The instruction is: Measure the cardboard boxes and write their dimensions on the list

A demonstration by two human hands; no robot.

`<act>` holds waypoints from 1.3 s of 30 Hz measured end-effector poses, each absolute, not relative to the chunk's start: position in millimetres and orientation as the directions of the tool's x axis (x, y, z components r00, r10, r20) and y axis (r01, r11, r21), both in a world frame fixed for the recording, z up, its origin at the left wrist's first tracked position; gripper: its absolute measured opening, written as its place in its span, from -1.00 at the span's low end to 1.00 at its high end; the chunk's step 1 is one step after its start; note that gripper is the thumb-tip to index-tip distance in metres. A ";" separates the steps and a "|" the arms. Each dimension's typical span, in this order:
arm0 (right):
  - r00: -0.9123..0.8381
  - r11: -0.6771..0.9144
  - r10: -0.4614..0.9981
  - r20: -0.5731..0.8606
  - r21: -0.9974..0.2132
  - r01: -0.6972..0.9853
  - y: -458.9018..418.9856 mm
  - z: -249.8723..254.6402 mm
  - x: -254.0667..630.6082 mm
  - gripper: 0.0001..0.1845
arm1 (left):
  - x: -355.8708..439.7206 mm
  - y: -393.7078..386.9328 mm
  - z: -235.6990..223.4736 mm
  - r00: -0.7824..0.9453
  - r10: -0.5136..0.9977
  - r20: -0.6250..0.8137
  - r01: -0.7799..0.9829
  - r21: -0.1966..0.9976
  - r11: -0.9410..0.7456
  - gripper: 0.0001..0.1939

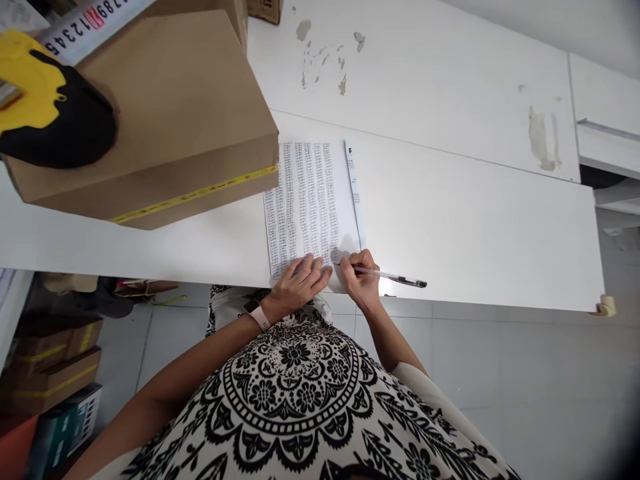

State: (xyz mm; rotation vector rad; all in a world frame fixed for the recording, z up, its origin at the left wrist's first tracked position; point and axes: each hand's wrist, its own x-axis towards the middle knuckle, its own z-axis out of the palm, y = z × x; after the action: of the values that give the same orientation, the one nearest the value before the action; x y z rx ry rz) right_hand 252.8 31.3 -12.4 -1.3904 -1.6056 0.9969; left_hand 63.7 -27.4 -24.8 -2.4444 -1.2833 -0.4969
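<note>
A sheet of paper [343, 200] covered in columns of dark handwriting lies near the front edge of the white table. My left hand [300, 285] rests on its lower part, fingers stretched out over the writing. In my right hand [363, 280] is a clear pen with a black end [395, 276], its tip at the paper beside the last column of writing. Under the sheet's right side shows a strip of pale blue printed paper [353, 180].
A large cardboard box [175, 87] stands at the left on the white table [465, 220], partly over the sheet's corner. A yellow and black tape measure [60, 127] with its blade out is at the upper left. More boxes [55, 373] sit below at the left.
</note>
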 end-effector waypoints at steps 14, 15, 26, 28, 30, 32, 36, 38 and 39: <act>-0.113 0.109 0.992 0.063 -0.876 0.471 31.6 -11.8 252.2 -0.65 | 63.7 -27.4 -23.6 0.531 0.715 0.454 0.834 -0.135 -0.534 -0.70; -0.114 0.112 0.991 0.065 -0.874 0.473 31.6 -11.8 252.0 -0.66 | 63.7 -27.5 -24.1 0.528 0.725 0.443 0.835 -0.116 -0.537 -0.69; -0.120 0.123 0.990 0.071 -0.856 0.503 31.6 -10.6 250.7 -0.67 | 64.1 -27.4 -25.7 0.524 0.719 0.457 0.836 -0.116 -0.536 -0.69; -0.124 0.128 0.989 0.075 -0.856 0.501 32.1 -11.3 250.8 -0.67 | 64.2 -28.1 -27.6 0.516 0.734 0.442 0.840 -0.090 -0.535 -0.67; -0.128 0.132 0.989 0.079 -0.859 0.495 32.5 -12.2 251.0 -0.68 | 64.3 -28.4 -29.2 0.512 0.733 0.449 0.841 -0.089 -0.533 -0.67; -0.127 0.129 0.989 0.076 -0.862 0.491 32.7 -12.6 251.2 -0.68 | 64.3 -28.4 -30.2 0.514 0.720 0.466 0.840 -0.102 -0.533 -0.67; -0.108 0.102 0.992 0.058 -0.879 0.466 32.2 -11.8 251.5 -0.67 | 64.0 -28.6 -31.9 0.516 0.725 0.457 0.834 -0.074 -0.547 -0.63; -0.096 0.090 0.994 0.052 -0.885 0.457 31.8 -11.3 251.4 -0.68 | 64.0 -29.1 -33.2 0.513 0.736 0.441 0.835 -0.057 -0.548 -0.62; -0.092 0.087 0.994 0.051 -0.886 0.455 31.7 -11.2 251.2 -0.67 | 64.0 -29.3 -34.0 0.511 0.744 0.430 0.836 -0.049 -0.546 -0.62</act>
State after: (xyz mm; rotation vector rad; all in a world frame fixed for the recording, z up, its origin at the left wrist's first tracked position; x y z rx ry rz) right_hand 251.2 31.7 -11.2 -1.4550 -1.6465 0.9486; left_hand 64.0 -29.3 -34.0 -2.5049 -1.3377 -0.5314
